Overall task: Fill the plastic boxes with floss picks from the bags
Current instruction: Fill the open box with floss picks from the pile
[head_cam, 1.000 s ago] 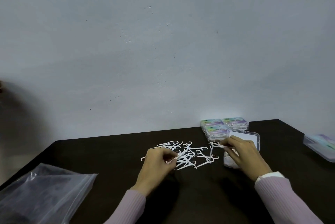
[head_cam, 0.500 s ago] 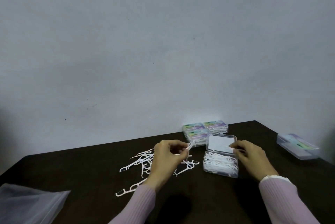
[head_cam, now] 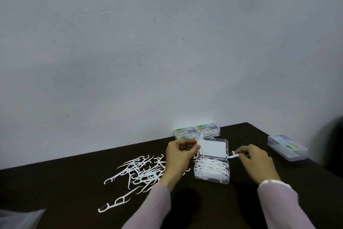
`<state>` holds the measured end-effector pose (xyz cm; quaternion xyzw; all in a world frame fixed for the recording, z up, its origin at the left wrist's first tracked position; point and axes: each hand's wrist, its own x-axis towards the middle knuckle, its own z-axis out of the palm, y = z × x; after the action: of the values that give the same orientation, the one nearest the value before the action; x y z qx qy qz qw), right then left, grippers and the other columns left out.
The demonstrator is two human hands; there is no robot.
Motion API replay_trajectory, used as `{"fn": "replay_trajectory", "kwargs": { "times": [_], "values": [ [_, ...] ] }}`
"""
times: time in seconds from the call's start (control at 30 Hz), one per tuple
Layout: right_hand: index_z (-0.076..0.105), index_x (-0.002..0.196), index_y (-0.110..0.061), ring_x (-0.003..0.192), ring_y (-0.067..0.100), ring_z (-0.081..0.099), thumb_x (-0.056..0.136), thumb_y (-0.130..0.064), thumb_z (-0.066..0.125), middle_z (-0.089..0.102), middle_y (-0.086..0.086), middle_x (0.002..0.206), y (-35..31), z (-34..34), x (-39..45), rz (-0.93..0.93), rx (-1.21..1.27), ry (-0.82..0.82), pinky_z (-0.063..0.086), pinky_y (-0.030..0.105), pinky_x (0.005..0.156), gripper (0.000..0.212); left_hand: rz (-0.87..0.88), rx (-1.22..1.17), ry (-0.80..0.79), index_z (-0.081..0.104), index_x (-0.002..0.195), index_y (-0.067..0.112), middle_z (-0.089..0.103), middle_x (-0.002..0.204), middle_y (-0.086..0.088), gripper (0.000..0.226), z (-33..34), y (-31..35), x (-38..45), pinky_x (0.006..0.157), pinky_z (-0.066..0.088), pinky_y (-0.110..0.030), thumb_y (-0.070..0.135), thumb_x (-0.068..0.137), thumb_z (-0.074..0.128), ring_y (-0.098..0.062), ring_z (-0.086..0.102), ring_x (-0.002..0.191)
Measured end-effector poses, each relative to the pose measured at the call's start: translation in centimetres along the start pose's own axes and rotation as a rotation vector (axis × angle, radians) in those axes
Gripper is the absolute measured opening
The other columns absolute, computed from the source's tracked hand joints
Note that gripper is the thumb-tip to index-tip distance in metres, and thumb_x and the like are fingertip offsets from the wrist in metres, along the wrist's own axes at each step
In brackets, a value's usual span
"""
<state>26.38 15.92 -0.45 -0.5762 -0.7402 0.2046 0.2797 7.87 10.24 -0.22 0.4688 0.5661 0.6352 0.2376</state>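
A corner of a clear plastic bag [head_cam: 20, 217] is showing at the near left edge of the dark surface [head_cam: 74, 191], at about seven o'clock from the hands. Just beyond it, a loose floss pick [head_cam: 114, 204] is lying alone, and farther in, a scattered pile of floss picks [head_cam: 143, 170] is spreading at about nine o'clock from the left hand [head_cam: 178, 156].

The left hand is pinching a small bunch of picks [head_cam: 199, 140] between thumb and fingertips, holding them above the left rim of the open box [head_cam: 211, 171], their long axes running roughly twelve to six. The box base is lying at about four o'clock from that bunch, so the coming move is probably a short drop down and to the right. The right hand [head_cam: 256, 162] is pinching a single pick [head_cam: 233, 155], its long axis running three to nine and its head pointing at the box, which is sitting at about eight o'clock from it. Both hands are just beside the box.

The box is holding a thick layer of picks, seemingly close to full, with its clear lid [head_cam: 213, 148] folded back toward twelve o'clock. Behind it, closed labelled boxes [head_cam: 197, 131] are sitting against the wall [head_cam: 167, 43]. Another closed box [head_cam: 286, 148] is lying at two o'clock, well apart; whether it is filled cannot be told.
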Motion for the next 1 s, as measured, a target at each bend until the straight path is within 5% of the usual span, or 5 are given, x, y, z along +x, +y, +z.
{"fn": "replay_trajectory", "kwargs": {
  "times": [0.27, 0.5, 0.8, 1.0],
  "values": [
    [0.062, 0.099, -0.025, 0.100, 0.014, 0.054, 0.091, -0.019, 0.055, 0.058, -0.002, 0.104, -0.6, 0.1, -0.1, 0.001, 0.077, 0.094, 0.035, 0.045, 0.105, 0.013, 0.300, 0.417, -0.114, 0.074, 0.098, 0.012, 0.069, 0.085, 0.011, 0.017, 1.0, -0.5, -0.5, 0.073, 0.049, -0.009, 0.011, 0.082, 0.070, 0.002, 0.063, 0.077],
    [0.064, 0.102, -0.022, 0.103, 0.016, 0.056, 0.089, -0.018, 0.058, 0.061, 0.000, 0.107, -0.9, 0.0, -0.4, -0.014, 0.146, 0.188, 0.034, 0.045, 0.106, 0.015, 0.671, 0.821, -0.129, 0.072, 0.100, 0.022, 0.071, 0.090, 0.005, 0.017, 2.4, -1.2, -1.4, 0.082, 0.045, -0.026, 0.024, 0.085, 0.064, -0.010, 0.059, 0.088],
    [0.060, 0.078, -0.037, 0.093, 0.011, 0.058, 0.085, -0.016, 0.065, 0.061, -0.012, 0.089, -1.0, 1.7, -0.3, -0.057, 0.337, 0.098, 0.044, 0.046, 0.097, 0.022, 0.555, 0.798, -0.184, 0.071, 0.101, 0.026, 0.069, 0.102, 0.009, 0.017, 2.6, -3.1, -1.3, 0.096, 0.036, -0.025, 0.029, 0.085, 0.066, -0.008, 0.056, 0.099],
    [0.059, 0.069, -0.038, 0.083, 0.006, 0.059, 0.078, -0.020, 0.073, 0.064, -0.016, 0.080, -1.0, 2.9, -0.2, -0.090, 0.357, 0.060, 0.044, 0.047, 0.095, 0.024, 0.343, 0.539, -0.003, 0.067, 0.084, 0.025, 0.064, 0.087, 0.013, 0.010, 1.1, -3.8, -0.4, 0.075, 0.044, -0.018, 0.035, 0.086, 0.065, 0.001, 0.056, 0.082]
  ]
}}
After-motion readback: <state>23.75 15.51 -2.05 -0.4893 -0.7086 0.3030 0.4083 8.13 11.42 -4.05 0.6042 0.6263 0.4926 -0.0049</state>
